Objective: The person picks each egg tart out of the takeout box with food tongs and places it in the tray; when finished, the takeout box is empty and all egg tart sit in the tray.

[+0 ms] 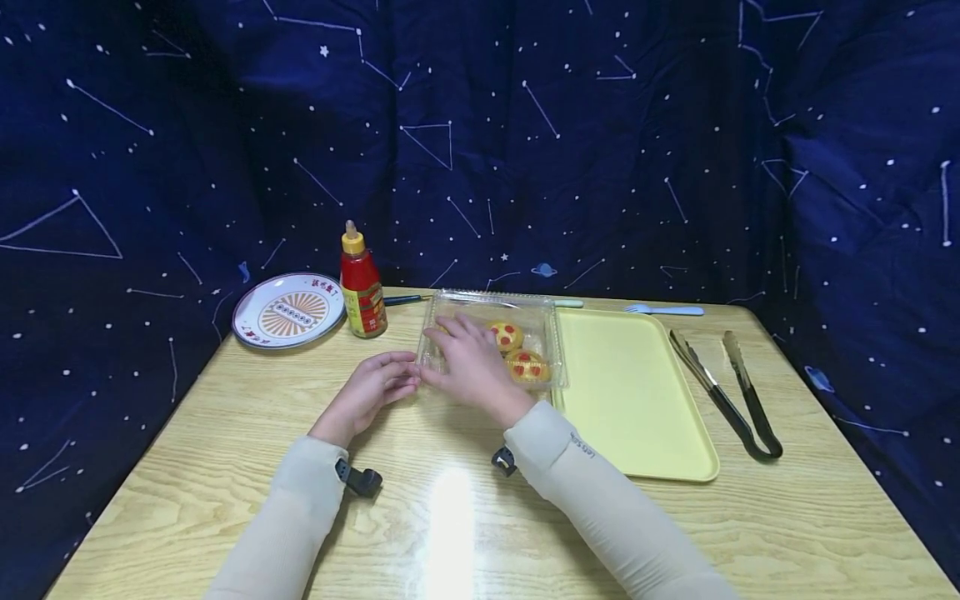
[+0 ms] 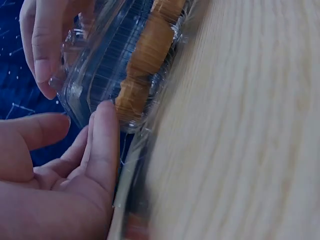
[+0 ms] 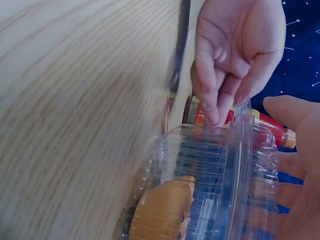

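Observation:
A clear plastic clamshell box [image 1: 480,305] holds several round golden pastries [image 1: 527,367] with red spots on top. My left hand [image 1: 372,387] is at the box's left side. In the left wrist view its straight fingers reach the corner of the box, and the thumb stands apart from them. Over the lid lies my right hand [image 1: 472,362], fingers spread across the top, covering part of the pastries. The right wrist view shows the rim between the two hands, with the lid down over the base.
Right of the box lies a yellow tray [image 1: 637,392], with black-handled tongs [image 1: 738,400] beyond it. A blue fork [image 1: 663,310] sits behind. To the left stand a red sauce bottle [image 1: 363,292] and a patterned plate [image 1: 288,310]. A dark pen-like thing [image 1: 402,299] lies behind the box.

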Tool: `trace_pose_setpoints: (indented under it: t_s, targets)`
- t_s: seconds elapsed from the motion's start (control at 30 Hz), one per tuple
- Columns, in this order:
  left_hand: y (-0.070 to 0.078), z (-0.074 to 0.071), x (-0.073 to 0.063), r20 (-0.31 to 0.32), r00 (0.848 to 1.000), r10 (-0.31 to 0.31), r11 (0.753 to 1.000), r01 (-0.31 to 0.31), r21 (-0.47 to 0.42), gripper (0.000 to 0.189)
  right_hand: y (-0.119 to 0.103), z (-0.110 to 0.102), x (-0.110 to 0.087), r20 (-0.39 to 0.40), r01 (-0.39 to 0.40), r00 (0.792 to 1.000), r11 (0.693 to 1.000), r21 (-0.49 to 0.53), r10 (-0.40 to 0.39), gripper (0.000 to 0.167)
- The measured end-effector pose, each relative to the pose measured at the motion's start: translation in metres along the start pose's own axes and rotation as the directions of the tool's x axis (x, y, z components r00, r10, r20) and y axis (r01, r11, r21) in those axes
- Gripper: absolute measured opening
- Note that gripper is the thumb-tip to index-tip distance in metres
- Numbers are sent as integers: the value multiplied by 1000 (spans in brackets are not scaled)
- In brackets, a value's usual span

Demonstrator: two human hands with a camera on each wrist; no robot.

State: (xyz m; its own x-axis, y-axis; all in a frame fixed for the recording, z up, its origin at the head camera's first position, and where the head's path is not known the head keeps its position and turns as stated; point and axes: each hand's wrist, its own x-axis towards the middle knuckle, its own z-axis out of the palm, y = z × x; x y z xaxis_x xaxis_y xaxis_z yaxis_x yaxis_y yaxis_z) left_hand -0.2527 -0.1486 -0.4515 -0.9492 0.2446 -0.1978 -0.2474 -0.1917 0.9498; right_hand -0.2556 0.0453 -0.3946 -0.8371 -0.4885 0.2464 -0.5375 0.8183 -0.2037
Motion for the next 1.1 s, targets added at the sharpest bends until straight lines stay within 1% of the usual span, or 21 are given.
trace_pose_setpoints:
  t_s: [0.17,0.33,0.47,0.63,0.73,0.97,1.1]
  targets:
    - [-7,-6,5,57,998,-1,999,3,-39,40,-1,4,1,9,-5,1000,1000,-30,5,66]
    - [-10,-11,7,100,995,-12,992,24,-121,37,-2,5,1,-2,-8,1000,999,-52,8,70]
    - [-11,-13,10,113,993,-19,983,39,-178,27,-3,5,1,-19,-4,1000,998,-58,3,72]
    - [-12,-13,11,127,992,-17,977,43,-210,20,-2,5,0,-29,-3,1000,999,-50,2,71]
    - [-13,-14,12,157,987,-13,975,48,-217,24,-2,5,1,-34,-3,999,999,-46,2,70]
    - [-15,-19,10,206,979,-14,964,68,-256,39,-1,6,1,-37,-1,999,1000,-23,0,70]
    - [-15,-19,10,210,977,-20,965,74,-250,43,-1,7,1,-36,-2,999,1000,-17,1,72]
